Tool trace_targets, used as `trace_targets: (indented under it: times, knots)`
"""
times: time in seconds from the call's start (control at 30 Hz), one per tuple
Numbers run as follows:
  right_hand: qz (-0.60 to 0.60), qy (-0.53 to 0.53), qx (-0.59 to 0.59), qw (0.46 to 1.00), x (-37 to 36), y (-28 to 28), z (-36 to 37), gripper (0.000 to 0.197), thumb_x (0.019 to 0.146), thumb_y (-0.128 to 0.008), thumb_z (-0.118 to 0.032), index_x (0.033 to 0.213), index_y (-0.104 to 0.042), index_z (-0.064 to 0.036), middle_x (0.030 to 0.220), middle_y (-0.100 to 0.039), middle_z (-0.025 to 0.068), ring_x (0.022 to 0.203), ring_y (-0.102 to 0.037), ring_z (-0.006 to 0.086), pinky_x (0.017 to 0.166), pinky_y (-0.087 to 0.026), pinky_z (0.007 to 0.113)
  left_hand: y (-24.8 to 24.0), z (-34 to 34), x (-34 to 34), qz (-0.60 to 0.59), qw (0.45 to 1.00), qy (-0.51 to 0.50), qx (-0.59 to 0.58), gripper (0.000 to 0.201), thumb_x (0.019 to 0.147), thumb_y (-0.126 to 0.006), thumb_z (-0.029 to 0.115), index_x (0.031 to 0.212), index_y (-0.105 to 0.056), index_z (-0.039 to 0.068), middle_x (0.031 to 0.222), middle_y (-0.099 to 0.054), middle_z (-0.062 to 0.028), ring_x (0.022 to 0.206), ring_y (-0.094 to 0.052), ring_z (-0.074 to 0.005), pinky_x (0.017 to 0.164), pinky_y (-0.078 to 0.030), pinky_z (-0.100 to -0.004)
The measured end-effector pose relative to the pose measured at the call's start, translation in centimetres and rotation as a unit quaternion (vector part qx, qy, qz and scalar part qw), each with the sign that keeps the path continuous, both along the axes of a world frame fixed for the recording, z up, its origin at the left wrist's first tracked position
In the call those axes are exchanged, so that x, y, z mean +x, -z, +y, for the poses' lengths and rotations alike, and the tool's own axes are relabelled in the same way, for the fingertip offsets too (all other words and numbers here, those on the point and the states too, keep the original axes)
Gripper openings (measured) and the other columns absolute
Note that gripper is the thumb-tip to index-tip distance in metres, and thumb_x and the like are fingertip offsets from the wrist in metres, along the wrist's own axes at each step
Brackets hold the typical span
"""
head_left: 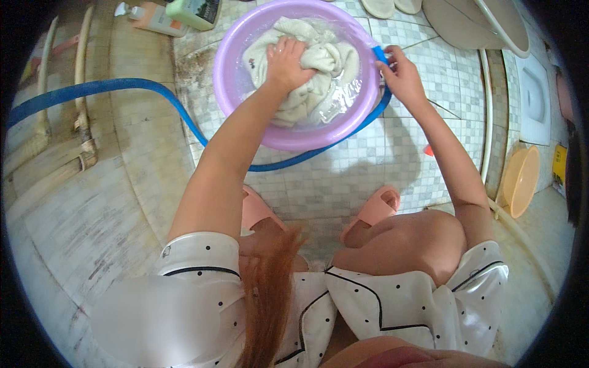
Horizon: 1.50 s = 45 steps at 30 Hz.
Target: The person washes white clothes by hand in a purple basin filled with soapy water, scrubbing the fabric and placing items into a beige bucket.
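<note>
A wide purple basin (294, 140) holds water and a bunched, wet white cloth (328, 60); folds hide what kind of piece it is. My left hand (287, 64) lies on the cloth's left part, its fingers curled into the fabric. At the basin's right rim, my right hand (403, 75) grips the end of a blue hose (138, 86) between thumb and fingers. The hose tip points in over the rim, with water running along the inner wall beside it. From there the hose curves around the basin's near side and off to the left.
Pump bottle (161, 19) and green bottle (195, 11) stand beyond the basin, upper left. A large pale tub (457, 27) is at upper right. An orange basin (521, 181) leans near the squat toilet (535, 92). Pipes (83, 73) run along the left wall.
</note>
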State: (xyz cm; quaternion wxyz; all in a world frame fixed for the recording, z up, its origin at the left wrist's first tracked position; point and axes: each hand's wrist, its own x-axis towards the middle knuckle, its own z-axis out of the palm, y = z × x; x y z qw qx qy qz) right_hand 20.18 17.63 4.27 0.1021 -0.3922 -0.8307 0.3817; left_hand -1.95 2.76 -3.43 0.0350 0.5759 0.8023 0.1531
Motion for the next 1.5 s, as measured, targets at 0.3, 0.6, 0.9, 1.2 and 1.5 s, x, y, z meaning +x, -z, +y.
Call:
trace_targets:
  times: [0.3,0.6,0.9,1.2,1.5]
  knots:
    - [-0.045,0.084,0.124,0.988,2.7,9.6,6.7,0.037,0.074,-0.054,-0.008,0.109,-0.048,-0.0001,0.101,-0.057,0.0246,0.099,-0.054,0.0377,0.082,-0.042,0.045,-27.7,-0.7,-11.1,0.089,0.910,0.026,-0.404,0.051,0.081,-0.060,0.031,0.126,-0.047,0.011,0.116,-0.054,-0.0165,0.099,-0.057,-0.0220,0.078,-0.050,-0.0358]
    - [0.119,-0.215,0.183,0.952,-11.2,4.9,-2.9,0.058,0.072,-0.064,-0.034,0.122,-0.046,-0.0098,0.125,-0.044,0.0189,0.118,-0.039,0.0369,0.096,-0.036,0.044,-29.3,-20.2,-5.2,-0.013,0.938,-0.229,-0.259,0.050,0.082,-0.058,0.030,0.126,-0.046,0.011,0.119,-0.052,-0.0166,0.104,-0.054,-0.0237,0.083,-0.046,-0.0368]
    - [-0.116,-0.182,0.063,0.974,-12.5,6.9,-3.2,0.102,0.059,-0.067,-0.055,0.142,-0.013,-0.0286,0.144,-0.019,0.0161,0.131,-0.019,0.0389,0.100,-0.032,0.050,-29.5,-26.9,-1.9,-0.025,0.909,-0.306,-0.283,0.048,0.084,-0.057,0.029,0.127,-0.046,0.011,0.123,-0.049,-0.0168,0.109,-0.051,-0.0254,0.089,-0.042,-0.0377]
    - [-0.081,-0.121,0.008,0.989,-11.2,6.6,-1.4,0.083,0.061,-0.066,-0.037,0.133,-0.035,-0.0094,0.114,-0.053,0.0243,0.100,-0.055,0.0375,0.085,-0.045,0.042,-33.4,-18.6,-5.6,0.024,0.941,-0.196,-0.274,0.046,0.085,-0.056,0.027,0.127,-0.045,0.011,0.126,-0.047,-0.0169,0.114,-0.047,-0.0271,0.095,-0.038,-0.0387]
    - [0.069,-0.273,-0.076,0.957,-9.6,-0.4,-3.9,0.054,0.060,-0.067,-0.019,0.111,-0.055,-0.0114,0.112,-0.054,0.0221,0.108,-0.051,0.0320,0.087,-0.042,0.036,-6.2,-4.7,-3.3,-0.123,0.991,-0.025,-0.033,0.058,0.084,-0.051,0.043,0.133,-0.037,0.016,0.137,-0.031,-0.0242,0.121,-0.031,-0.0496,0.097,-0.033,-0.0529]
